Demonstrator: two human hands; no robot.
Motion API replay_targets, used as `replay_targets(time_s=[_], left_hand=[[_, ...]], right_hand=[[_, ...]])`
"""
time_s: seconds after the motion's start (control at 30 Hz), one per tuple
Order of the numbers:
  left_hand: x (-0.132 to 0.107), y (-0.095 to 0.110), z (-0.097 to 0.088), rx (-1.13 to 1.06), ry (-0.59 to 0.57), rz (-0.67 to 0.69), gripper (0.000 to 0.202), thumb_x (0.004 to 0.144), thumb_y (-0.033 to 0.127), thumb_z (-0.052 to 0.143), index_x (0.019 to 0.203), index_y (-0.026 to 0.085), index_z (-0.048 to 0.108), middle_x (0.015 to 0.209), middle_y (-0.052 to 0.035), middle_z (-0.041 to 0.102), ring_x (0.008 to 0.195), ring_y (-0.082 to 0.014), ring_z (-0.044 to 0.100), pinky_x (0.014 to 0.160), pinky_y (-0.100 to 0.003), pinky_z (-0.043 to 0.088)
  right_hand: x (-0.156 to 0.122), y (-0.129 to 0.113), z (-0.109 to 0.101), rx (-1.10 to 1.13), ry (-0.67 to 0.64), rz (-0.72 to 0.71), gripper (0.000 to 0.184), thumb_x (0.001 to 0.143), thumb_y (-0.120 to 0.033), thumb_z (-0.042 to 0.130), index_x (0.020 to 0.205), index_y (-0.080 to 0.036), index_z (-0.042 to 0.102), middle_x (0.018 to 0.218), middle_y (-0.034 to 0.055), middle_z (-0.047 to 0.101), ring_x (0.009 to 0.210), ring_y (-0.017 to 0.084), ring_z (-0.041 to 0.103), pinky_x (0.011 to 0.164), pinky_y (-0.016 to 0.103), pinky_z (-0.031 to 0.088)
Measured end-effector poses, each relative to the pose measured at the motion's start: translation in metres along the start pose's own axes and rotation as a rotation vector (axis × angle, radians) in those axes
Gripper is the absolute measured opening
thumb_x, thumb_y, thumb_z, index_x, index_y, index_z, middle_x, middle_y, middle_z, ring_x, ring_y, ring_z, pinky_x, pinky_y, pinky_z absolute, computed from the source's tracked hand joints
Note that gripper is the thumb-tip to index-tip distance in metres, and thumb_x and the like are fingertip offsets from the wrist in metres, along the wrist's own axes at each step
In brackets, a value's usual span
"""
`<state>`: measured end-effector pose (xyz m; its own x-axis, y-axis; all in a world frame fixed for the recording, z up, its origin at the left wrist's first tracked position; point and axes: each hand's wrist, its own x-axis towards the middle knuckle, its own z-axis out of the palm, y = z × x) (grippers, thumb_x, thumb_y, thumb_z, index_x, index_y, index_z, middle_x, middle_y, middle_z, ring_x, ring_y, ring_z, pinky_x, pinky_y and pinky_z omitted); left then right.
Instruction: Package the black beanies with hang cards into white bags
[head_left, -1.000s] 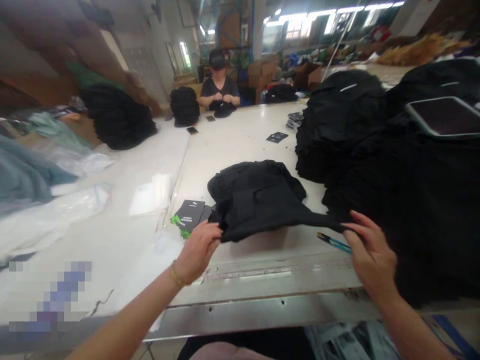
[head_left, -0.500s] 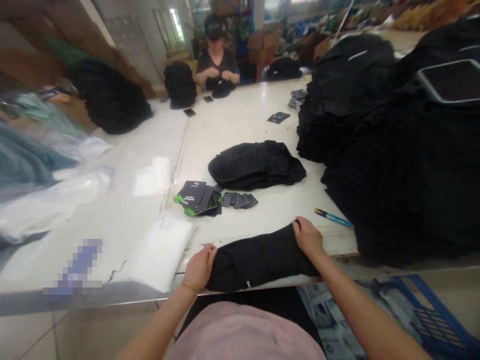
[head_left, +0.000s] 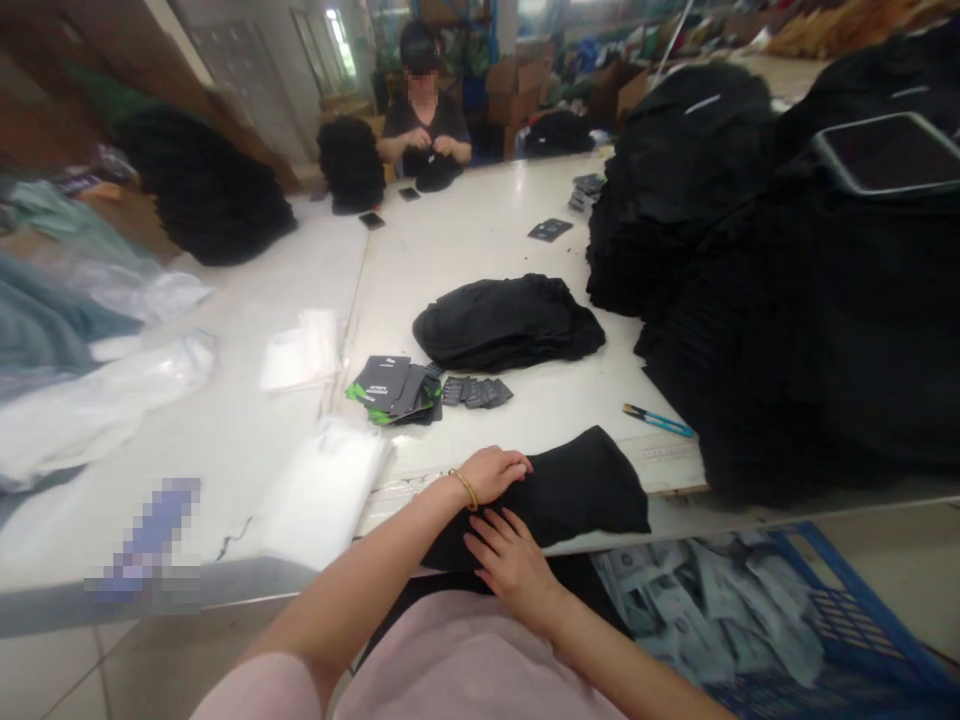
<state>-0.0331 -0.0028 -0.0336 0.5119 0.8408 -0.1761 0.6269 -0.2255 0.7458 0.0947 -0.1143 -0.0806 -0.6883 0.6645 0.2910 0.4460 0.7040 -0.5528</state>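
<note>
A folded black fabric piece (head_left: 581, 490), which looks like a garment or sleeve, lies along the table's front edge. My left hand (head_left: 491, 474) rests palm down on its upper side, fingers pointing right, the fingertips partly hidden. Just below it, my right hand (head_left: 517, 565) lies flat with fingers spread on the near side of the cloth. Beyond are a stack of dark cards with green corners (head_left: 388, 385), a row of small dark tags (head_left: 476, 391) and a low pile of folded black fabric (head_left: 510, 322). Blue thread snips (head_left: 658, 420) lie to the right.
Tall black garment stacks (head_left: 810, 350) fill the right side, with a phone (head_left: 889, 152) on top. White plastic bags (head_left: 322, 500) lie left. Under the table's right edge, a blue crate (head_left: 847, 610) holds packets. Across the table, a person (head_left: 425, 125) handles black fabric.
Both hands have let go of the fabric's two ends and come together over its left half. The right end now lies loose on the table. The view has shifted slightly.
</note>
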Motion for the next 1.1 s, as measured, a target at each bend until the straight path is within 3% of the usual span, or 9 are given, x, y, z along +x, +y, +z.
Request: replay_targets(time_s=[0.07,0.3,0.4,0.5,0.6,0.7,0.8,0.93,1.1], left_hand=[[0.001,-0.006,0.006,0.037,-0.026,-0.022,0.029,0.087,0.033,0.036,0.095,0.023,0.063,0.085,0.0000,0.069,0.084,-0.0169,0.057,0.081,-0.027,0.040],[-0.036,-0.021,0.021,0.069,0.075,-0.042,0.043,0.091,0.039,0.021,0.088,0.019,0.059,0.081,-0.0030,0.063,0.077,-0.0172,0.055,0.075,-0.029,0.039],[-0.037,-0.014,0.038,0.145,0.219,-0.192,0.032,0.081,0.047,0.045,0.087,0.018,0.057,0.072,-0.0021,0.060,0.072,-0.0191,0.054,0.073,-0.032,0.040],[-0.030,-0.003,0.048,0.210,0.411,-0.158,0.041,0.074,0.034,0.057,0.111,0.018,0.050,0.100,-0.0077,0.060,0.095,-0.0242,0.052,0.084,-0.038,0.038],[-0.016,0.005,0.042,0.256,0.279,0.152,0.059,0.068,0.013,0.054,0.124,0.026,0.042,0.131,-0.0054,0.045,0.121,-0.0246,0.035,0.099,-0.041,0.027],[0.004,0.003,0.025,0.188,0.074,0.191,0.058,0.065,0.013,0.054,0.122,0.026,0.047,0.120,-0.0029,0.056,0.115,-0.0239,0.043,0.099,-0.039,0.029],[0.018,-0.006,0.009,-0.008,0.002,0.041,0.033,0.082,0.030,0.040,0.110,0.023,0.057,0.101,-0.0016,0.066,0.097,-0.0195,0.056,0.090,-0.033,0.038],[0.026,-0.013,0.010,-0.085,0.015,-0.095,0.049,0.089,0.045,0.021,0.095,0.020,0.063,0.094,-0.0038,0.068,0.087,-0.0184,0.060,0.080,-0.029,0.043],[0.038,-0.003,0.033,0.196,0.209,-0.378,0.049,0.078,0.059,0.042,0.091,0.016,0.062,0.089,-0.0127,0.067,0.089,-0.0285,0.059,0.081,-0.039,0.041]], right_hand=[[-0.006,0.008,-0.005,0.239,0.079,0.127,0.032,0.076,-0.013,0.050,0.103,-0.023,0.063,0.109,0.0079,0.065,0.106,0.027,0.055,0.095,0.052,0.037],[-0.008,0.047,-0.052,1.306,0.699,1.067,0.025,0.065,-0.032,0.064,0.084,-0.016,0.063,0.080,0.0063,0.070,0.084,0.025,0.064,0.073,0.040,0.053],[-0.013,0.053,-0.059,1.305,0.634,1.160,0.032,0.063,-0.036,0.067,0.087,-0.015,0.062,0.085,0.0090,0.069,0.083,0.026,0.064,0.069,0.039,0.054],[-0.031,0.049,-0.061,0.815,0.656,1.070,0.041,0.069,-0.040,0.062,0.104,-0.018,0.057,0.104,0.0116,0.064,0.096,0.028,0.060,0.079,0.044,0.051],[-0.050,0.046,-0.059,0.241,0.475,0.621,0.056,0.069,-0.035,0.064,0.121,-0.021,0.049,0.132,0.0121,0.046,0.123,0.031,0.039,0.099,0.053,0.034],[-0.056,0.052,-0.059,0.108,0.229,0.367,0.049,0.071,-0.029,0.062,0.119,-0.024,0.052,0.132,0.0092,0.047,0.127,0.030,0.034,0.102,0.054,0.028],[-0.046,0.063,-0.066,0.375,0.303,0.615,0.033,0.074,-0.033,0.058,0.106,-0.023,0.060,0.113,0.0084,0.062,0.110,0.028,0.052,0.094,0.048,0.040],[-0.022,0.070,-0.078,1.101,0.519,1.188,0.032,0.073,-0.044,0.056,0.090,-0.017,0.062,0.082,0.0086,0.070,0.071,0.023,0.065,0.057,0.036,0.052],[-0.008,0.065,-0.075,1.248,0.583,1.241,0.040,0.066,-0.045,0.066,0.096,-0.019,0.060,0.075,0.0040,0.069,0.061,0.019,0.062,0.043,0.026,0.046]])
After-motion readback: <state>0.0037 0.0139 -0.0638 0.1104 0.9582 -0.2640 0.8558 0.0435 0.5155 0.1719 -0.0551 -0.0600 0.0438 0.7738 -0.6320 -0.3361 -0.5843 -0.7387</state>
